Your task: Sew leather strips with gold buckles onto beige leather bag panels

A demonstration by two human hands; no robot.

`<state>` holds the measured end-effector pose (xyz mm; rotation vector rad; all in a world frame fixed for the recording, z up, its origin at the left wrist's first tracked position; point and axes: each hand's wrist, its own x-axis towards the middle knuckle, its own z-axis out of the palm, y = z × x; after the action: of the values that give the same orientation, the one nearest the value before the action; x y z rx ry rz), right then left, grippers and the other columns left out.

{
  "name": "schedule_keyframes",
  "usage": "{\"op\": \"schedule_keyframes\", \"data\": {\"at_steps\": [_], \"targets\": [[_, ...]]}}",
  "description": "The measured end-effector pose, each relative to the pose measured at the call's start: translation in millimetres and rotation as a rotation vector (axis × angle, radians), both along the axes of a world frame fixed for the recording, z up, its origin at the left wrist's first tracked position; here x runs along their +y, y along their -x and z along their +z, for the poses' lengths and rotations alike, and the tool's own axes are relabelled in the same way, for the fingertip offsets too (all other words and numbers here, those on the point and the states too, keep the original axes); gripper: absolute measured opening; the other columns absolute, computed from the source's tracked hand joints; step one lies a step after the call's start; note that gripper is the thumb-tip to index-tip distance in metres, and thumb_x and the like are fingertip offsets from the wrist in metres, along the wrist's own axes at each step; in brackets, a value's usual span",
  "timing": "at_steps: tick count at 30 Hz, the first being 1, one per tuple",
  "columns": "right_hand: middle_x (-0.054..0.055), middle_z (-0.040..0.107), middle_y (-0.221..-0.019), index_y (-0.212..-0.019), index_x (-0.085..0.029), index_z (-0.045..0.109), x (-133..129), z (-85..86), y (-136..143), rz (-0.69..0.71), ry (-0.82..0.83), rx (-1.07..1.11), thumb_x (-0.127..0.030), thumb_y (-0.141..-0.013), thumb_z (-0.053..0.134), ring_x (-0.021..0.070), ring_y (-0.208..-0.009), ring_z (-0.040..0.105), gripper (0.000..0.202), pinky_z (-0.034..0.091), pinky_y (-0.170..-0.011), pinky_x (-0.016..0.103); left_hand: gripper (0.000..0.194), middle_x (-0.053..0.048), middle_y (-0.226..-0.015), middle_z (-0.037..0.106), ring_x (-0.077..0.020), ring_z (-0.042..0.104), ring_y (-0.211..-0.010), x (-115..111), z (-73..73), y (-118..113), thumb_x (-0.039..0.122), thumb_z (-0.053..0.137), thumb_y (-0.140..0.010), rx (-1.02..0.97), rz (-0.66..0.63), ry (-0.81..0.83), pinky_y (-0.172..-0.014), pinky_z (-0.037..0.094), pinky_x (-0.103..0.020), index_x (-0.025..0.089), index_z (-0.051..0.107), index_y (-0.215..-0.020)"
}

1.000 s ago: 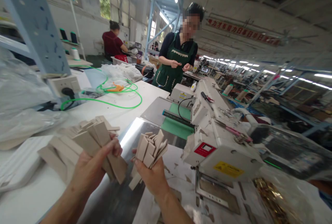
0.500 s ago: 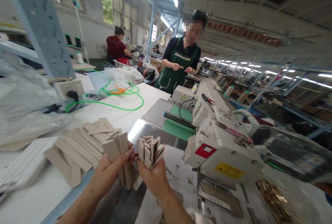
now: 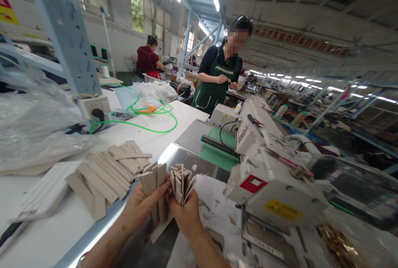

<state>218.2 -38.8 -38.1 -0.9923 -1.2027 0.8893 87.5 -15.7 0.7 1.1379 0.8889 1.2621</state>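
Observation:
My left hand (image 3: 139,204) is closed around several flat beige strips (image 3: 152,183), the thumb pressed across their front. Fingers of my right hand (image 3: 189,215) wrap a thicker upright bundle of beige strips (image 3: 180,183), whose uneven ends stick up above the fist. Both hands are side by side, almost touching, over a shiny metal surface (image 3: 133,243). One strip (image 3: 159,231) slants out below them; I cannot tell which hand holds it. To the left, a fanned pile of similar strips (image 3: 102,177) lies on the white table (image 3: 130,133).
At the right stands a pale machine (image 3: 276,193) with a green plate (image 3: 217,158) and a screen under plastic. A green hose (image 3: 137,123) curls across the table. Clear plastic sheeting (image 3: 37,123) and a blue post (image 3: 68,32) are left. A co-worker (image 3: 219,73) stands opposite.
The view has swung slightly left, so most things sit further right. My left hand's strips have come closer to the right bundle. One strip now slants lower beneath the hands.

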Motion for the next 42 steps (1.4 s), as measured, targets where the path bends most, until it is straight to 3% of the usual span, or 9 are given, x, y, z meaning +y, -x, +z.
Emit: {"op": "schedule_keyframes", "data": {"at_steps": [7, 12, 15, 23, 29, 32, 38, 42], "targets": [[0.006, 0.075, -0.109, -0.113, -0.017, 0.071, 0, 3.1, -4, -0.016, 0.050, 0.019, -0.015, -0.076, 0.068, 0.0249, -0.101, 0.070, 0.037, 0.054, -0.094, 0.035, 0.034, -0.002, -0.066, 0.066, -0.0164, 0.060, -0.066, -1, -0.1, 0, 0.046, 0.084, -0.065, 0.018, -0.003, 0.001, -0.066, 0.051, -0.028, 0.017, 0.072, -0.079], [0.004, 0.075, -0.077, -0.084, -0.015, 0.072, 0, 15.0, -14, -0.003, 0.180, 0.099, -0.022, -0.069, 0.072, 0.0207, -0.069, 0.068, 0.017, 0.057, -0.069, 0.031, 0.027, 0.003, -0.064, 0.057, -0.0122, 0.054, -0.060, 2, -3.0, 1, 0.039, 0.076, -0.078, -0.257, -0.106, 0.093, -0.060, 0.047, -0.025, 0.019, 0.065, -0.091], [0.004, 0.074, -0.075, -0.082, -0.014, 0.074, -1, 23.1, -20, 0.074, 0.215, 0.205, -0.025, -0.066, 0.077, 0.0191, -0.066, 0.067, 0.020, 0.056, -0.066, 0.030, 0.026, 0.004, -0.065, 0.055, -0.0097, 0.049, -0.056, 4, -1.7, 1, 0.033, 0.077, -0.077, -0.382, -0.141, 0.180, -0.056, 0.046, -0.024, 0.019, 0.062, -0.092], [0.005, 0.075, -0.077, -0.083, -0.014, 0.077, 0, 26.3, -25, 0.228, 0.267, 0.367, -0.022, -0.065, 0.080, 0.0177, -0.065, 0.069, 0.020, 0.056, -0.065, 0.026, 0.033, 0.005, -0.064, 0.054, -0.0092, 0.049, -0.054, 5, 0.4, -5, 0.035, 0.084, -0.068, -0.422, -0.186, 0.345, -0.056, 0.051, -0.026, 0.018, 0.063, -0.088], [0.002, 0.074, -0.079, -0.087, -0.017, 0.071, -2, 36.1, -22, 0.202, 0.164, 0.226, -0.026, -0.070, 0.074, 0.0208, -0.067, 0.070, 0.019, 0.060, -0.069, 0.034, 0.030, 0.005, -0.062, 0.054, -0.0074, 0.048, -0.054, 4, 0.2, -8, 0.035, 0.082, -0.072, -0.372, -0.206, 0.327, -0.054, 0.045, -0.020, 0.017, 0.063, -0.086], [0.001, 0.075, -0.083, -0.098, -0.019, 0.068, -4, 41.4, -18, 0.232, 0.130, 0.160, -0.030, -0.074, 0.068, 0.0224, -0.067, 0.071, 0.026, 0.062, -0.068, 0.038, 0.028, 0.004, -0.063, 0.056, -0.0080, 0.050, -0.055, 3, -2.0, -8, 0.036, 0.080, -0.075, -0.341, -0.241, 0.288, -0.056, 0.046, -0.021, 0.016, 0.063, -0.085], [0.000, 0.074, -0.090, -0.111, -0.021, 0.064, -3, 32.9, -16, 0.221, 0.110, 0.071, -0.026, -0.079, 0.060, 0.0210, -0.072, 0.071, 0.033, 0.061, -0.068, 0.034, 0.025, 0.003, -0.061, 0.055, -0.0082, 0.051, -0.055, 3, -1.0, -9, 0.032, 0.079, -0.076, -0.368, -0.256, 0.284, -0.054, 0.047, -0.020, 0.015, 0.063, -0.084], [0.002, 0.072, -0.088, -0.097, -0.020, 0.066, -3, 25.1, -22, -0.007, -0.064, -0.108, -0.024, -0.078, 0.065, 0.0194, -0.077, 0.069, 0.019, 0.059, -0.074, 0.032, 0.022, 0.003, -0.063, 0.056, -0.0074, 0.050, -0.053, 6, 0.5, -4, 0.024, 0.079, -0.074, -0.458, -0.230, 0.456, -0.049, 0.047, -0.019, 0.014, 0.065, -0.086]]}}
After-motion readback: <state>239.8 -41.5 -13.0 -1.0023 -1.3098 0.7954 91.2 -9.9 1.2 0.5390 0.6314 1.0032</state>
